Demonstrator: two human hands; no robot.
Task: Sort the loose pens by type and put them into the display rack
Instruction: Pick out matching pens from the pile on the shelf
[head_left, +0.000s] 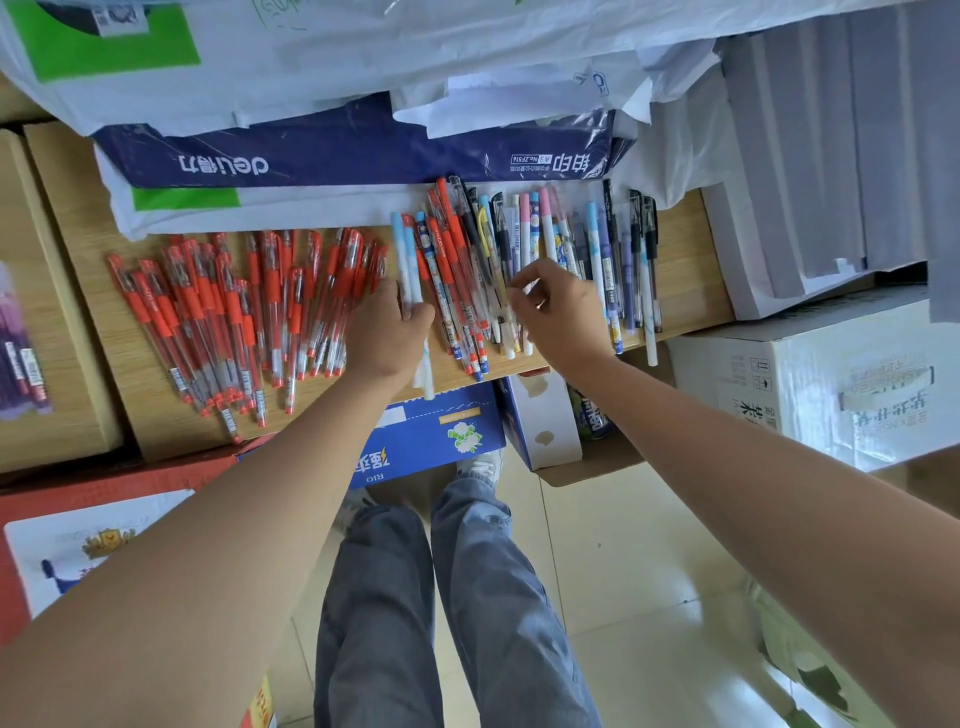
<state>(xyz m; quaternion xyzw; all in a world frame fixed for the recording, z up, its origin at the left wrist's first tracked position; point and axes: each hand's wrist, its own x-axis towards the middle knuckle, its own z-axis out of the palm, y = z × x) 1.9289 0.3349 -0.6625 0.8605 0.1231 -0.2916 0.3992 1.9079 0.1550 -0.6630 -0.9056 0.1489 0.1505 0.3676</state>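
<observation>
Several blue-white pens clamped in left fingers, right fingers, grip unclear; red pens beside

Left hand gripping pale blue pens, right hand over mixed pens, possibly pinching one, red pens heaped on shelf.

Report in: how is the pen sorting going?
Left hand grips pale-blue pens. Right hand over mixed pens, grip unclear. Red pens piled left. Rack not in view.
</observation>
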